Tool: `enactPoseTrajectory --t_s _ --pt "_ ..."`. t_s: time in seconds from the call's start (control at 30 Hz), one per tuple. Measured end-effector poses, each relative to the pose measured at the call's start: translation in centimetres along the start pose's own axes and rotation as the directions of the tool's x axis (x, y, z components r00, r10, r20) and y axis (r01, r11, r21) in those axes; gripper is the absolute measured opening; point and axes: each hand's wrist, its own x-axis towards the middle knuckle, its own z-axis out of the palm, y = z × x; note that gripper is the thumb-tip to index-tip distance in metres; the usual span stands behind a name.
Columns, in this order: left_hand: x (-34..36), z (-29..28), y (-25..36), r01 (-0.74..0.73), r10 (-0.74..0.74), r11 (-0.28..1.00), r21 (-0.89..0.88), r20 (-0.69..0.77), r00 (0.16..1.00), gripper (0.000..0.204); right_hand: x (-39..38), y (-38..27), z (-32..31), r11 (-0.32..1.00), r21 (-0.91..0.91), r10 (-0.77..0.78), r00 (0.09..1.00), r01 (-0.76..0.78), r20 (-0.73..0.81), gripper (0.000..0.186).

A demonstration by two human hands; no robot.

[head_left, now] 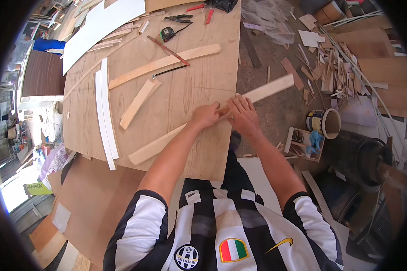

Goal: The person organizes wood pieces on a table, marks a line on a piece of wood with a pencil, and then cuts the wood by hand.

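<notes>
A long pale wooden strip (163, 143) lies aslant over the wooden table top (203, 158), its far end sticking out past the right edge. My right hand (244, 115) lies across the strip near that edge, fingers over its far side and thumb on the near side. Close beside it, my left hand (206, 115) is closed at the strip. A small brownish piece of wood (224, 111) shows between the hands; the fingers partly cover it, and whether my left hand grips it is unclear.
Farther up the table are a hacksaw (169, 50), a shorter wooden piece (139, 103), a long wooden strip (167, 63), a tape measure (167, 34) and pliers (179, 18). White strips (105, 113) lie at left. A bucket (323, 123) and scrap wood (348, 77) stand right.
</notes>
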Motion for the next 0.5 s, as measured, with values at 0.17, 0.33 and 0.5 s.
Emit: enactPoseTrajectory --t_s 0.17,0.33,0.5 --pt "0.5 0.8 0.2 -0.083 0.083 0.996 0.009 -0.017 0.996 0.042 0.4 2.5 2.3 0.956 0.170 -0.269 0.947 0.240 0.174 0.039" --pt "-1.5 0.6 -0.9 -0.060 0.056 0.998 -0.027 -0.131 0.990 0.044 0.5 2.2 3.3 0.967 0.170 -0.238 0.904 0.188 0.354 0.052" --pt "-6.5 1.9 -6.0 -0.047 -0.086 0.981 -0.190 -0.633 0.769 0.048 1.1 1.7 4.3 0.964 0.225 -0.234 0.860 0.144 0.452 0.054"
